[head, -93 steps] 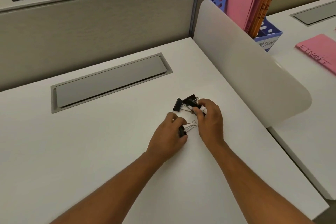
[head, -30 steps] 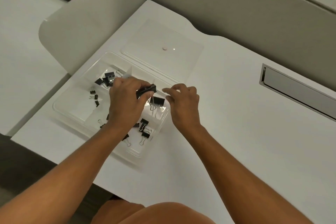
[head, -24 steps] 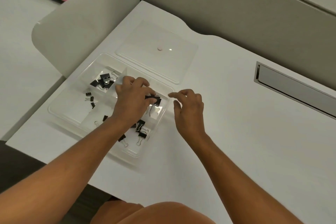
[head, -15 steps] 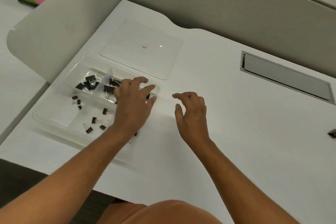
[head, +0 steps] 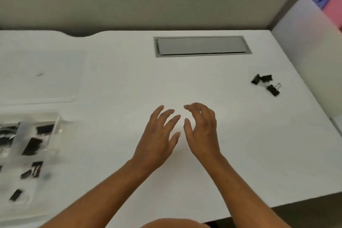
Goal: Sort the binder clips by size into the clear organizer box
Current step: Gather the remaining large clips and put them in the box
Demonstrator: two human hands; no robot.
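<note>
A small cluster of clips (head: pixel 265 84) lay near the surface's (head: pixel 185 83) right edge, still unsorted. The box (head: pixel 27 135) sat at the left edge, blurred, with dark clips in its compartments. You had just dropped a clip there and pulled both hands away: your left hand (head: pixel 159 139) and right hand (head: pixel 201 129) hovered mid-surface, fingers spread, holding nothing. That delivery looked done; the right-edge cluster was probably your next pickup.
</note>
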